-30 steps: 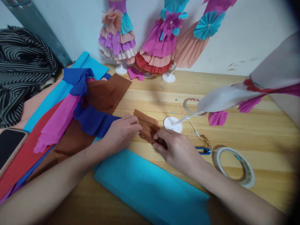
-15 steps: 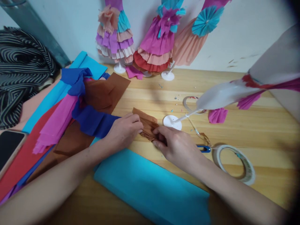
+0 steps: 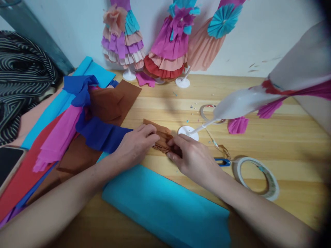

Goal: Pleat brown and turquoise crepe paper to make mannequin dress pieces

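Between my hands lies a small piece of brown crepe paper (image 3: 162,135), gathered into fine pleats along its near edge. My left hand (image 3: 141,143) is closed on its left end, the thumb and forefinger pinching the paper. At the right end, my right hand (image 3: 190,153) pinches the pleats between thumb and curled fingers. A folded turquoise crepe sheet (image 3: 168,203) lies just in front of both hands. The white round base (image 3: 188,132) of a tilted doll form (image 3: 232,103) stands right behind my right hand.
Coloured crepe papers, including a dark blue strip (image 3: 103,134), are heaped at left beside a phone (image 3: 10,165). A tape roll (image 3: 272,187) and blue thread snips (image 3: 223,162) lie at right. Several paper-dressed doll forms (image 3: 168,44) stand along the wall.
The view has shifted slightly, so most things sit a little further left. Both hands keep their hold on the brown paper, with only slight finger movement.
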`<state>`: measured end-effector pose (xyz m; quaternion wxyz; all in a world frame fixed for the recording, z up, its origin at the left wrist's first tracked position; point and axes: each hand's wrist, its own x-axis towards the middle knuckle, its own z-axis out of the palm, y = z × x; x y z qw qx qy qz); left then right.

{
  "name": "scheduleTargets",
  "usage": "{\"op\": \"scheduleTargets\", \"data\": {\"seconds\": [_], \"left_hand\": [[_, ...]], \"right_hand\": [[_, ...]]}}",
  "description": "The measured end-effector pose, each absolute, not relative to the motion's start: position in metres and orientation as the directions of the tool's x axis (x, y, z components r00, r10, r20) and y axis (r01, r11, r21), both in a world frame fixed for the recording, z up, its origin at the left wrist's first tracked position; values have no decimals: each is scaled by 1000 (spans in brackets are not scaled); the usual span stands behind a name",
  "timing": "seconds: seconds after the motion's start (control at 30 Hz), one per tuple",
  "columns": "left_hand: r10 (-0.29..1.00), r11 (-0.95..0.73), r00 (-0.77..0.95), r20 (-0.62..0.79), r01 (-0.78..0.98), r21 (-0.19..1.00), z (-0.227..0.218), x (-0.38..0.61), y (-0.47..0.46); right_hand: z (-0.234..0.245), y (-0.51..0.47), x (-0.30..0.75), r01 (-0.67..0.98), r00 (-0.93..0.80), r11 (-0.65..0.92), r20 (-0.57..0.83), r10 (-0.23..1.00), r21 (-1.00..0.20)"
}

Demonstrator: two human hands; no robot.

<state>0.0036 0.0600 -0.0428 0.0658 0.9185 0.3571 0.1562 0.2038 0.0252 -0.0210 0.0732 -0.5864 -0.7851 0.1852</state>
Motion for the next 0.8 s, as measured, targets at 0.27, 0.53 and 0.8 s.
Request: {"op": "scheduleTargets", "data": {"seconds": [0.27, 0.53, 0.8], "left_hand": [[694, -720, 692, 201, 670, 179, -40, 1, 61], [676, -737, 715, 178, 646, 200, -34, -2, 54], [686, -728, 695, 214, 655, 206, -37, -3, 57]], "right_hand": [[-23, 24, 204, 881, -337, 300, -42, 940, -367], [-26, 23, 203, 842, -374, 340, -1, 927, -419], [-25, 22, 204, 831, -377, 336, -5, 926, -442]]}}
